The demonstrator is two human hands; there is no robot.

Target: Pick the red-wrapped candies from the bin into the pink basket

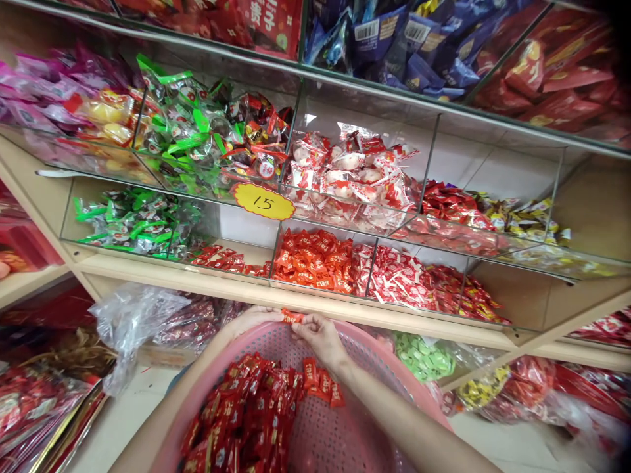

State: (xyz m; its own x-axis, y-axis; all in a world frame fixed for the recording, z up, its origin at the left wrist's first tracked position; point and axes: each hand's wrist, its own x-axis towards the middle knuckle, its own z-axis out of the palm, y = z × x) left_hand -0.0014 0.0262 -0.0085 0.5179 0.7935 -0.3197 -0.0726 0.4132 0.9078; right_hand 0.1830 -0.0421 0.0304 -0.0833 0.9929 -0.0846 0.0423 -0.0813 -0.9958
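An orange-red wrapped candy (292, 316) is pinched between my two hands, above the far rim of a pink perforated basket (411, 368). My left hand (260, 318) comes to it from the left, fingertips closed at its left end. At the right end, the bent fingers of my right hand (318, 334) grip it. Inside the basket, a pile of dark red wrapped candies (241, 414) fills the left part. Several orange-red candies (323, 381) lie on the basket's inner wall below my right hand.
Ahead, the divided shelf holds orange-red candies (320, 259), white-and-red packets (401, 272) and green-wrapped sweets (135, 220). A yellow price tag (263, 200) reads 15. A wooden shelf edge (197, 281) runs just beyond the basket. Plastic bags (140, 315) of candy sit beneath.
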